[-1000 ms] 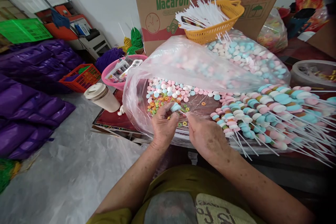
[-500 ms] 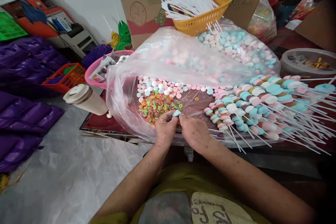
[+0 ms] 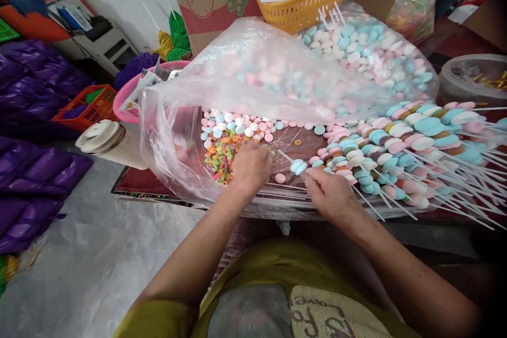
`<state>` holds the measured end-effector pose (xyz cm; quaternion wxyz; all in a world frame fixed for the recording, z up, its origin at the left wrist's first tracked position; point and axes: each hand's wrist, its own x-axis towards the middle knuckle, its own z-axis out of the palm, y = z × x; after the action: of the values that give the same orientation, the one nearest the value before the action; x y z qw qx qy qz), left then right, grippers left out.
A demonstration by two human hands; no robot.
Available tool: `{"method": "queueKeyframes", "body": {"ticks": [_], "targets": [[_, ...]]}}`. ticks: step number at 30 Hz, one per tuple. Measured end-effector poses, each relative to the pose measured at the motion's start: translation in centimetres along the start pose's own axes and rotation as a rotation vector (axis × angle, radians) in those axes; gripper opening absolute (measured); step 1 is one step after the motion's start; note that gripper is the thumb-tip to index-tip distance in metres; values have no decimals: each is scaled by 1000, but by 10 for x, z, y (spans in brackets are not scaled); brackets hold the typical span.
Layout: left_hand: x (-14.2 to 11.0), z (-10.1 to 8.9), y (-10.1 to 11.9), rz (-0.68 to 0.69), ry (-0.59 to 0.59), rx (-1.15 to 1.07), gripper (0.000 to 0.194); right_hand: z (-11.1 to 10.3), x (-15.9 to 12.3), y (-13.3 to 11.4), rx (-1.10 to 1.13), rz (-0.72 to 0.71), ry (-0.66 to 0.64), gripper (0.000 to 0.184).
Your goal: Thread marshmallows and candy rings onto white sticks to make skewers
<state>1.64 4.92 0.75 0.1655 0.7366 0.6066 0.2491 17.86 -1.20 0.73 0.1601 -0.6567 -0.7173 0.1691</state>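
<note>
My right hand (image 3: pixel 327 190) is closed on a thin white stick with blue and white marshmallows (image 3: pixel 298 167) threaded on it; the bare tip points up and left. Over the right edge of a heap of small ring-shaped candies (image 3: pixel 222 156) is my left hand (image 3: pixel 253 166), back upward, its fingers curled down and mostly hidden. Whether it holds a ring I cannot tell. A single pink marshmallow (image 3: pixel 280 178) lies between the hands. To the right lie many finished-looking marshmallow skewers (image 3: pixel 420 142), stacked with their sticks toward the right and front.
Loose marshmallows (image 3: pixel 253 124) lie behind the rings, under the edge of a large clear plastic bag (image 3: pixel 253 79). A yellow basket (image 3: pixel 301 13) of white sticks stands at the back. On the left are a lidded cup (image 3: pixel 114 142) and a pink basket (image 3: pixel 127 92).
My hands were together at the blue marshmallow; now they are apart. The left has moved to the ring candies, while the right has carried the stick rightward. The camera view has shifted too.
</note>
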Motion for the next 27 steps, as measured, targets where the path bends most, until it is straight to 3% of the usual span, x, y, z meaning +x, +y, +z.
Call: {"method": "queueKeyframes", "body": {"ticks": [3,7,10,13,19,23,27], "targets": [[22,11,-5,-58,-11,-78,14,0,-9,3,76,-25,52,30],[19,1,-15,-232,-28,-543,4,0,-15,3,17,-26,84,30],[5,-16,-18,-432,-178,-1031,16,0,-12,-2,-18,-70,30,27],[-7,-23,-16,-559,-292,-1298,24,0,-10,-11,-57,-115,-33,26],[-9,-19,-18,-643,-224,-1508,28,-11,-16,-21,-165,-84,-104,21],[-11,-13,-16,-617,-317,-1505,24,-16,-19,-31,-195,-24,-232,17],[-25,1,-6,-694,-410,-1557,21,1,-19,-28,-161,-9,-187,20]]}}
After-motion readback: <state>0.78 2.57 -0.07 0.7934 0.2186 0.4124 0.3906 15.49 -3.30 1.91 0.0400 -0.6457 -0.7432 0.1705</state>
